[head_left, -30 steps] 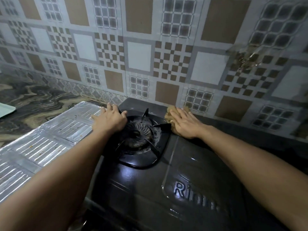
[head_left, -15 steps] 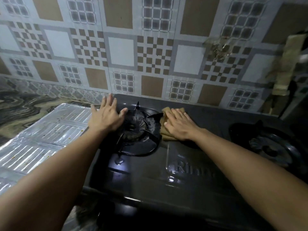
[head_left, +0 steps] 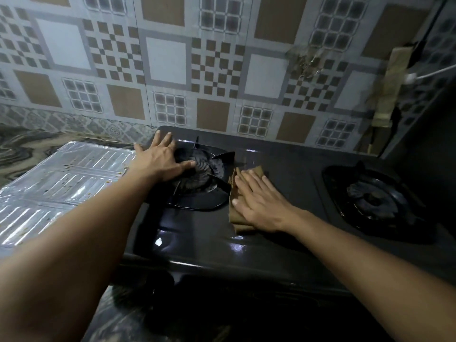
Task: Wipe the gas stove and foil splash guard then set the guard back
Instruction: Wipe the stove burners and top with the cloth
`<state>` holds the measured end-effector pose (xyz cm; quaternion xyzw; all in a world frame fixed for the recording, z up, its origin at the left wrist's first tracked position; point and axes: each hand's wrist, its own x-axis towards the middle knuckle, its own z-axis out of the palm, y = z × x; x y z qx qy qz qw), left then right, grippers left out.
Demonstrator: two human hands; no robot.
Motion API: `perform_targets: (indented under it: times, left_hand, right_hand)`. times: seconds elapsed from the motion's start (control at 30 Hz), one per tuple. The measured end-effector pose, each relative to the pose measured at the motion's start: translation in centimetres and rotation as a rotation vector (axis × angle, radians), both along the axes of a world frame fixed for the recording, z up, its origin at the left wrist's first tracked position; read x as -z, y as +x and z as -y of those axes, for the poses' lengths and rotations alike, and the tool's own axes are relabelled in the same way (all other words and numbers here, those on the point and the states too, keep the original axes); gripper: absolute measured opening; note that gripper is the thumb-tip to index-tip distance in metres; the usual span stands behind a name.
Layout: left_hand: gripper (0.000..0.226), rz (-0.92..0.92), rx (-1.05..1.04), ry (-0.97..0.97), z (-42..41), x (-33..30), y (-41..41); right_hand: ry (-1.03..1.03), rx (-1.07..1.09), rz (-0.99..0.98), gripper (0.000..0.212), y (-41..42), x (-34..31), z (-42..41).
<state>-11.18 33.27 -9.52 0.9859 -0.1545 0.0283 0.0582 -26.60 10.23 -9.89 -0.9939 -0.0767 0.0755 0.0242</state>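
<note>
Two bare forearms enter from the bottom corners of the frame, one from the lower left and one from the lower right, each narrowing toward the wrist. No sleeve reaches either forearm in view. The left hand (head_left: 160,160), left of centre, and the right hand (head_left: 259,202), near the middle, are ungloved, with short, plain fingernails.

Home kitchen: gas stove (head_left: 271,243), patterned wall tiles (head_left: 167,62), marbled counter (head_left: 22,146).
</note>
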Motion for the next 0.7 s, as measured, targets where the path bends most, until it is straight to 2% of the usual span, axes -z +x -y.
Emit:
perform_targets:
  times: [0.1, 0.2, 0.37, 0.47, 0.6, 0.7]
  left_hand:
    - [0.085, -0.014, -0.021, -0.044, 0.3, -0.2, 0.3]
    - [0.081, -0.03, -0.004, -0.114, 0.0, -0.6, 0.1]
    - [0.09, -0.013, 0.065, -0.064, -0.7, -1.3, -2.3]
    - [0.096, -0.056, 0.116, -0.023, 0.2, -1.2, -5.5]
    - [0.094, -0.008, 0.073, 0.052, 0.9, -0.3, -8.0]
    - [0.092, -0.03, 0.038, 0.022, 0.9, -0.5, -8.4]
  right_hand:
    - [-0.008, -0.067, 0.032, 0.073, -3.7, 0.4, -1.0]
    - [0.013, -0.101, 0.058, 0.084, -5.3, 0.6, -0.9]
    - [0.049, 0.053, 0.077, 0.069, -3.9, 0.3, -1.5]
    - [0.04, 0.092, 0.067, 0.068, -4.1, 0.4, -2.2]
    - [0.046, 0.027, 0.06, 0.072, -7.2, 0.7, -4.1]
    - [-0.016, -0.071, 0.131, 0.078, -9.6, 1.3, -6.3]
